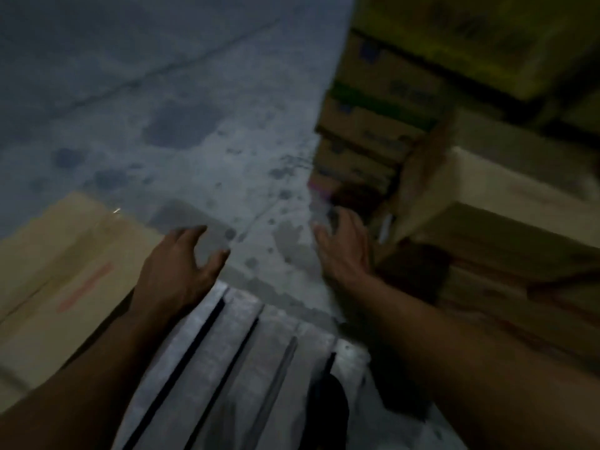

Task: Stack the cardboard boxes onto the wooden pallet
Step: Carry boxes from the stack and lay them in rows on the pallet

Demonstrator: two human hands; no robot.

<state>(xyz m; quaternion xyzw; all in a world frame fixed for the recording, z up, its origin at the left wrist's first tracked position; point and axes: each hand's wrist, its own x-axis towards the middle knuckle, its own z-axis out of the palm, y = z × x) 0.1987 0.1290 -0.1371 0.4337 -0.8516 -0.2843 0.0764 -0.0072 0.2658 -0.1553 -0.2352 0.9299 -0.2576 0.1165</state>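
At the near left lies a tan cardboard box (65, 271) with a red stripe, seemingly already set over the left part of the pallet, though blur hides the contact. Just right of it the left hand (177, 271) hovers with fingers spread and lightly curved, holding nothing. Between the two arms run the grey, weathered slats of the wooden pallet (233, 352), bare here and likely the next spot to fill. Beyond them spreads stained grey concrete floor (194, 125). Further right, the right hand (345, 254) is likewise splayed and empty, stretched beside a tall stack of brown printed cardboard boxes (373, 125), probably to take one for the pallet.
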